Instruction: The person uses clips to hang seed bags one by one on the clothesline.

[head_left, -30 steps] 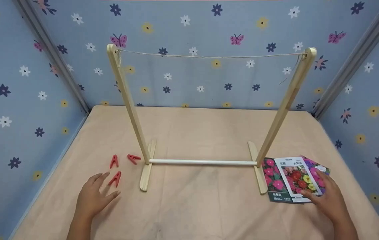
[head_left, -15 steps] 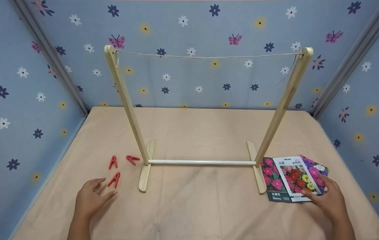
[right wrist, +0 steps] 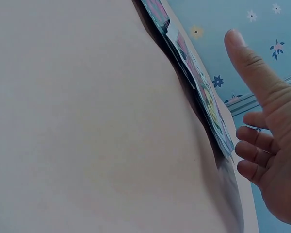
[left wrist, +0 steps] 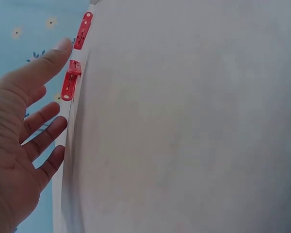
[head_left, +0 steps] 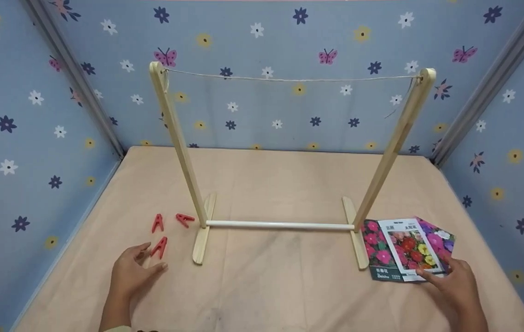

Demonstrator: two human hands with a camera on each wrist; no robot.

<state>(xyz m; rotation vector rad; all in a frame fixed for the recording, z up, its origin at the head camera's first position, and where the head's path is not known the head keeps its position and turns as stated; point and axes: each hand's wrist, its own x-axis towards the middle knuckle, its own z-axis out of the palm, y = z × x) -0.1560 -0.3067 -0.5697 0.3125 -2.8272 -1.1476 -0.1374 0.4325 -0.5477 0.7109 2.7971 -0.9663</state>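
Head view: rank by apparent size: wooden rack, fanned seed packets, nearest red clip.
1. wooden rack, by far the largest.
2. seed packets, the fanned stack.
3. red clip by the left hand, smallest.

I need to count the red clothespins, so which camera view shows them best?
The head view: all three red clothespins lie apart on the cloth, just beyond the left hand. The left wrist view catches only two, edge-on past the fingertips. The right wrist view shows none, only seed packets.
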